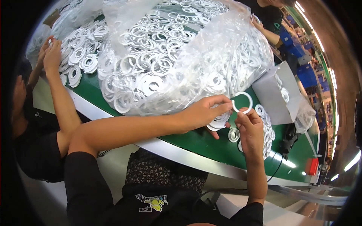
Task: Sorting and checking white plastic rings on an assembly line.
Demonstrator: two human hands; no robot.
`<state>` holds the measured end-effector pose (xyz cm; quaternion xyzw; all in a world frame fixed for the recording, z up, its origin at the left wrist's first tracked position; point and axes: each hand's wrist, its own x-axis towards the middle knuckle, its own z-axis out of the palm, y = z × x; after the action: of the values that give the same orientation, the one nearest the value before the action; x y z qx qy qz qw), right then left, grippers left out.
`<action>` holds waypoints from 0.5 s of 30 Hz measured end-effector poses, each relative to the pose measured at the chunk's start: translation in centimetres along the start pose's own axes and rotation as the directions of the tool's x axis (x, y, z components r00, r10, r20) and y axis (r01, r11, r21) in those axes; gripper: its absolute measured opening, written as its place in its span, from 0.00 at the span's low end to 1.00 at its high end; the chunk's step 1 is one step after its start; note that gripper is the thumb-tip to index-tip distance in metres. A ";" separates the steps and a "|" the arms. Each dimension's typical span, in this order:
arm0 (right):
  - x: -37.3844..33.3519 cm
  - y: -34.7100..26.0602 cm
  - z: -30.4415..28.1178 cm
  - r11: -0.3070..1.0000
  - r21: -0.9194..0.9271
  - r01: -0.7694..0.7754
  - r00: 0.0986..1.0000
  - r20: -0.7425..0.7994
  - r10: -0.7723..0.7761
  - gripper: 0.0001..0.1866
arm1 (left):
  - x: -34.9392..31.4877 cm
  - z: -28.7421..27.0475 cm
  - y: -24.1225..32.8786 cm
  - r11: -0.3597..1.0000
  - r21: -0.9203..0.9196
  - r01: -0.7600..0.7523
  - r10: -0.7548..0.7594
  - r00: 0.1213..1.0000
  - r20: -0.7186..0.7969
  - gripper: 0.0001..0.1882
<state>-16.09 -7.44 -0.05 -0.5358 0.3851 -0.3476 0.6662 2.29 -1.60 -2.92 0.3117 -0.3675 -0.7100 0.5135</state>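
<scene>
A white open ring (247, 98) stands upright between my two hands. With thumb and fingertips, my right hand (250, 132) pinches its lower edge. My left hand (211, 111) meets the ring's left side with thumb and forefinger. Lower in that same hand, the other fingers cradle several white round plastic parts (218, 122), partly hidden by the thumb. Just below and right of them, a small white round part (233, 135) lies on the green table.
A large clear plastic bag (181, 88) full of white rings fills the table's middle. More white parts (268, 132) lie beyond my right hand, near a white box (277, 96). Co-workers' hands (52, 52) are at the left and far side. A black tool (289, 139) lies right.
</scene>
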 end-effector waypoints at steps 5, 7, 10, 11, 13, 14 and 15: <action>0.2 0.5 -0.5 0.988 -0.149 -0.035 0.978 0.199 0.065 0.17 | -0.1 -0.5 0.5 0.998 0.020 0.057 -0.057 0.998 0.018 0.16; 0.4 0.3 -0.5 0.971 -0.206 0.125 0.970 0.232 -0.075 0.29 | -0.4 -0.7 0.6 0.995 0.039 0.087 -0.085 0.995 -0.053 0.15; 0.7 -0.5 -1.8 0.859 -0.388 0.335 0.921 0.326 -0.212 0.33 | -0.3 -0.4 1.0 0.992 0.071 0.103 -0.100 0.994 -0.044 0.14; 0.7 -0.5 -2.3 0.767 -0.489 0.416 0.894 0.373 -0.248 0.31 | -0.2 -0.3 1.1 0.989 0.077 0.126 -0.125 0.992 -0.024 0.14; 0.8 -0.6 -1.9 0.714 -0.517 0.472 0.878 0.345 -0.331 0.27 | -0.4 -0.1 1.2 0.989 0.098 0.114 -0.108 0.992 -0.067 0.13; 0.8 -0.6 -2.0 0.631 -0.561 0.536 0.844 0.375 -0.383 0.27 | -0.4 0.0 1.2 0.989 0.092 0.113 -0.107 0.992 -0.072 0.13; 0.6 -0.5 -1.9 0.541 -0.600 0.590 0.807 0.407 -0.428 0.27 | -0.3 0.0 1.0 0.986 0.102 0.132 -0.126 0.990 -0.064 0.13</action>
<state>-17.52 -8.95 0.05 -0.8692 0.2403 -0.2942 0.3164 2.90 -1.54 -2.06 0.3818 -0.3691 -0.7120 0.4594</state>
